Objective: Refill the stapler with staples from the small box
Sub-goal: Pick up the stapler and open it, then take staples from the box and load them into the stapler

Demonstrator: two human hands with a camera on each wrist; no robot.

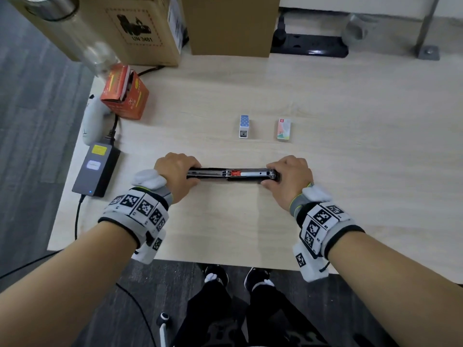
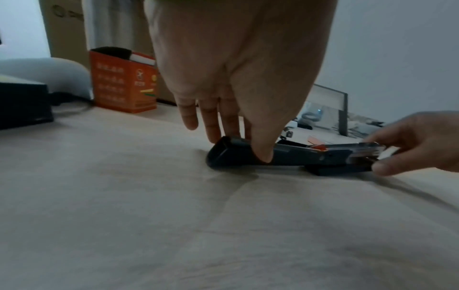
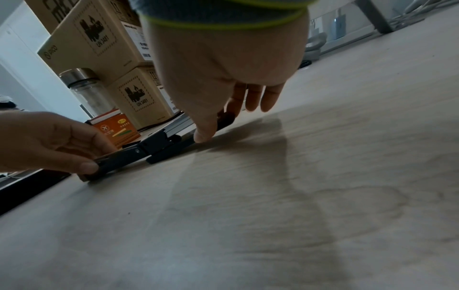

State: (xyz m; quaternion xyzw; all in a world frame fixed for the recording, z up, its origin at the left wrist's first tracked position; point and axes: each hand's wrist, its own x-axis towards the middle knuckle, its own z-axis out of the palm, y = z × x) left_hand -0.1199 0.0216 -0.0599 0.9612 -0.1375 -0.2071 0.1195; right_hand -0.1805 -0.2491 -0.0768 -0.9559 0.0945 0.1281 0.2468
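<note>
— Where is the stapler seen?
— Flat on the surface, opened out, gripped at its ends by the left hand and right hand; two small boxes are left beyond.

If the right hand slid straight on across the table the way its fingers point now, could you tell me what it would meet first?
Probably the pale green small box: the right hand, gripping the opened stapler, points away from the person toward it. Depth is hard to judge.

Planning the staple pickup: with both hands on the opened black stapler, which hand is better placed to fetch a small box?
Right, probably. The right hand sits nearer the small blue-and-white box and the small pale green-and-pink box; the left hand can steady the opened black stapler.
</note>
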